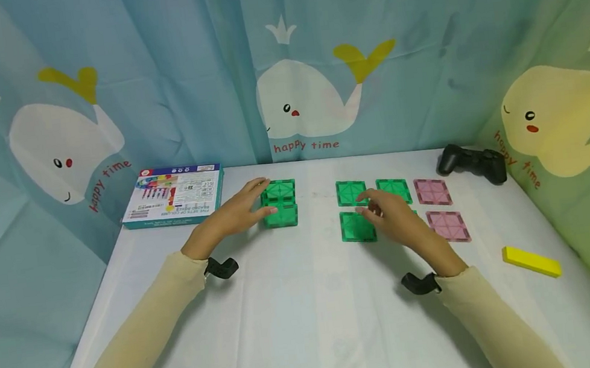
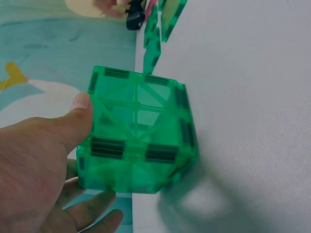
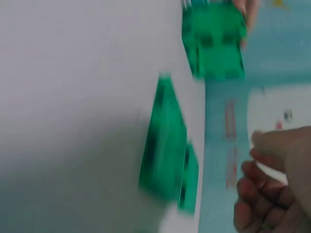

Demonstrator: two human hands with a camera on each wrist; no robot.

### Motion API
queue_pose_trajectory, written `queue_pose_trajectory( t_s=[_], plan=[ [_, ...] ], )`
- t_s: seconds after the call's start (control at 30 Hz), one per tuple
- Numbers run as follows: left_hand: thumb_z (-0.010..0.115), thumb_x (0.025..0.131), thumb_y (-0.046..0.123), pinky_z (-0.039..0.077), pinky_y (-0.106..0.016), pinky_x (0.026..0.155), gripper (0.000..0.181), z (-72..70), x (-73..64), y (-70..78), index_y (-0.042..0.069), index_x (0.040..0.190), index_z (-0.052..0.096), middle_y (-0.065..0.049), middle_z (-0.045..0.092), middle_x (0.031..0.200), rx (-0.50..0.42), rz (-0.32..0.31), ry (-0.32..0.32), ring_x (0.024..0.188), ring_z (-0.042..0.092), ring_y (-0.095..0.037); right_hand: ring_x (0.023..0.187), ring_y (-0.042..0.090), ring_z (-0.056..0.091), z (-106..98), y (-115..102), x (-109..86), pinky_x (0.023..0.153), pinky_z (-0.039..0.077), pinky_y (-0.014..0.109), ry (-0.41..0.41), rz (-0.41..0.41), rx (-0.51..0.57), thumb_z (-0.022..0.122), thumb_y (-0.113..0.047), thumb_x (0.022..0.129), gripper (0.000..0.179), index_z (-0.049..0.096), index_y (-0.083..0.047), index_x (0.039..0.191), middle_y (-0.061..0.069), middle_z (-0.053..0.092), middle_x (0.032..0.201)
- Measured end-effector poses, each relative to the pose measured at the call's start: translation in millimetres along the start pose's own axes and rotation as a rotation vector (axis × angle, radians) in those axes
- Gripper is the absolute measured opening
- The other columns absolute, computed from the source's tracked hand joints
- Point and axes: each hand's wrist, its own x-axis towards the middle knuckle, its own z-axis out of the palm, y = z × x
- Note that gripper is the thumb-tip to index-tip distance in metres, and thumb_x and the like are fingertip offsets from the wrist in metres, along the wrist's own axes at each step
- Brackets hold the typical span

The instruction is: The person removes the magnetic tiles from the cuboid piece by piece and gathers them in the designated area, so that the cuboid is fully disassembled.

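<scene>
A box built of green see-through magnetic tiles (image 2: 136, 114) stands on the table. My left hand (image 1: 240, 208) is at its left side, thumb touching the tile edge; in the left wrist view the other fingers spread loosely behind and below, and the index finger is mostly hidden. Over the flat green tiles hovers my right hand (image 1: 394, 215), its fingers loosely bent with nothing between them. Closest to its fingertips lie a far green tile (image 1: 349, 192) and a near green tile (image 1: 357, 228). Another green tile (image 1: 395, 188) lies behind the hand. The right wrist view is blurred.
Two pink tiles (image 1: 432, 191) lie to the right of the green ones. A black game controller (image 1: 472, 165) rests at the back right, a yellow block (image 1: 531, 261) nearer the right edge. At the back left is a printed flat box (image 1: 176, 196). Curtains (image 1: 196, 86) border the table (image 1: 288, 318).
</scene>
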Motion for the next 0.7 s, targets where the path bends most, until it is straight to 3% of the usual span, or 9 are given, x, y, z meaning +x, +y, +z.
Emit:
queue_pose_trajectory(
  t_s=[0.2, 0.37, 0.47, 0.7],
  plan=[
    [0.055, 0.11, 0.047, 0.024, -0.059, 0.128, 0.081, -0.3, -0.1, -0.7, 0.013, 0.171, 0.015, -0.013, 0.01, 0.177, 0.015, -0.02, -0.012, 0.162, 0.018, -0.037, 0.102, 0.028, 0.067, 36, -44, 31.3, 0.083, 0.059, 0.043, -0.058, -0.231, -0.016, 0.071, -0.019, 0.104, 0.042, 0.061, -0.008, 0.143, 0.018, 0.066, 0.123],
    [0.035, 0.117, 0.042, 0.021, -0.057, 0.13, 0.066, -1.6, -0.4, -1.1, 0.009, 0.17, 0.016, -0.013, 0.009, 0.178, 0.004, -0.002, -0.019, 0.163, 0.014, -0.035, 0.103, 0.027, 0.068, 61, -65, 51.5, 0.081, 0.06, 0.035, -0.04, -0.43, -0.135, 0.073, -0.01, 0.101, 0.05, 0.056, -0.012, 0.149, 0.015, 0.064, 0.121],
    [0.028, 0.118, 0.035, 0.019, -0.055, 0.131, 0.06, -2.5, 0.3, -1.2, 0.004, 0.169, 0.017, -0.015, 0.01, 0.177, 0.015, 0.032, -0.025, 0.164, 0.012, -0.034, 0.095, 0.021, 0.066, 69, -71, 58.6, 0.079, 0.058, 0.031, -0.015, -0.482, -0.176, 0.074, -0.001, 0.098, 0.052, 0.058, -0.013, 0.147, 0.009, 0.062, 0.112],
    [0.029, 0.118, 0.031, 0.023, -0.055, 0.129, 0.059, -3.1, 1.4, 0.7, 0.004, 0.169, 0.016, -0.016, 0.01, 0.177, 0.063, 0.027, -0.042, 0.163, 0.015, -0.035, 0.078, 0.016, 0.054, 75, -70, 62.4, 0.07, 0.051, 0.026, -0.017, -0.539, -0.202, 0.067, 0.005, 0.101, 0.053, 0.056, -0.014, 0.149, 0.006, 0.056, 0.101]
  ],
)
